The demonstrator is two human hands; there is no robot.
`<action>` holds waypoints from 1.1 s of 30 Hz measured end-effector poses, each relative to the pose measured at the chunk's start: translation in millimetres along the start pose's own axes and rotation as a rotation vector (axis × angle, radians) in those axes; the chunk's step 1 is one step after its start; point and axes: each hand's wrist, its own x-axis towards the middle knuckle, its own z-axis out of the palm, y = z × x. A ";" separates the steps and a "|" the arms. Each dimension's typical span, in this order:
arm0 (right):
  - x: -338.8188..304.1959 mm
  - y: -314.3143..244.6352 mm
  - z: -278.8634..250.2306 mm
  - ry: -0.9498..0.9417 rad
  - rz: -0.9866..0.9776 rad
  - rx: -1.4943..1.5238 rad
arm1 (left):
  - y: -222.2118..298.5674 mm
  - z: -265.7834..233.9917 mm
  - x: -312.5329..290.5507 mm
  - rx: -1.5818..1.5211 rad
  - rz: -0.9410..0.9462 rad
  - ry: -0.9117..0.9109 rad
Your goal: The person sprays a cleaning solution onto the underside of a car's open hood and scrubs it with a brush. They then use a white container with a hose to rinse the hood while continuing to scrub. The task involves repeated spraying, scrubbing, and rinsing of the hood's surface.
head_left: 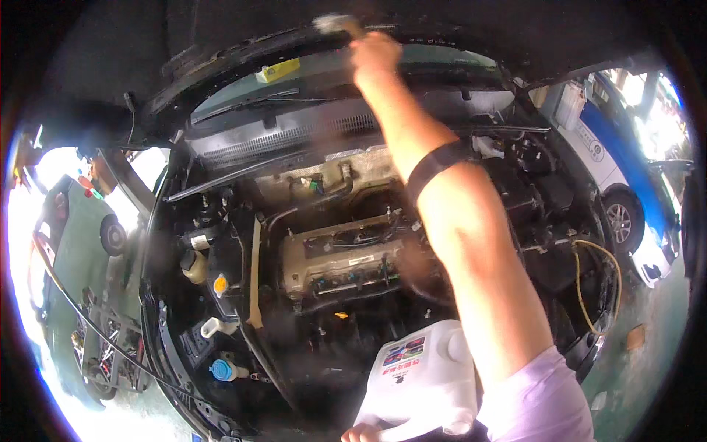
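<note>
At the top, my right hand [375, 55] is closed around a brush with pale bristles [336, 24], its head blurred against the underside of the raised hood [243, 29]. My right arm stretches over the open engine bay, with a dark band near the elbow. Low in the view, my left hand [361, 432], cut off by the lower edge, grips the handle of a white plastic jug [420, 368] with a printed label. The jug lies tilted above the front of the engine bay. Below my arm sits the engine [342, 258], partly hidden.
A blue reservoir cap [221, 370] and a yellow cap [220, 284] lie on the bay's left side. A yellowish hose [618, 276] loops at the right. Beyond stand a blue-and-white car [622, 169] and, at left, a cart with tools [103, 346]. A yellow box [278, 71] shows by the windshield.
</note>
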 end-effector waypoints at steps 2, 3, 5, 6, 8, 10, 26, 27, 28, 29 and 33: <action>27.0 -26.8 -24.3 0.170 -0.030 0.127 | 3.6 -4.3 -0.8 -0.044 -0.006 -0.043; 38.8 -46.0 -40.5 0.191 -0.021 0.229 | 5.0 -5.2 -0.3 -0.050 -0.013 -0.047; 52.1 -84.7 -73.6 0.186 -0.044 0.095 | 5.8 -8.0 0.8 -0.043 -0.021 -0.081; 55.0 -103.6 -86.2 0.167 -0.034 0.066 | 6.0 -8.2 2.2 -0.048 -0.015 -0.075; 43.9 -119.8 -82.4 0.154 -0.095 0.124 | 6.1 -10.2 3.7 -0.041 0.005 -0.064; 19.5 -115.0 -49.0 -0.120 -0.118 0.284 | 7.3 -11.5 4.9 -0.062 0.014 -0.054; 7.4 -82.7 -17.2 0.153 0.047 -0.040 | 3.4 -6.9 4.3 -0.086 0.008 -0.076; 4.2 -71.9 -9.4 0.109 0.089 -0.039 | 3.8 -7.8 5.4 -0.091 -0.003 -0.063; 0.4 -64.8 -3.4 0.098 0.145 -0.060 | 5.6 -8.7 6.4 -0.099 -0.018 -0.055; 0.3 -66.6 0.6 0.072 0.114 -0.051 | 7.2 -10.3 7.6 -0.104 -0.001 -0.050; 14.3 -136.9 -11.8 -0.014 -0.051 -0.006 | 12.3 -17.9 9.4 -0.112 0.002 -0.038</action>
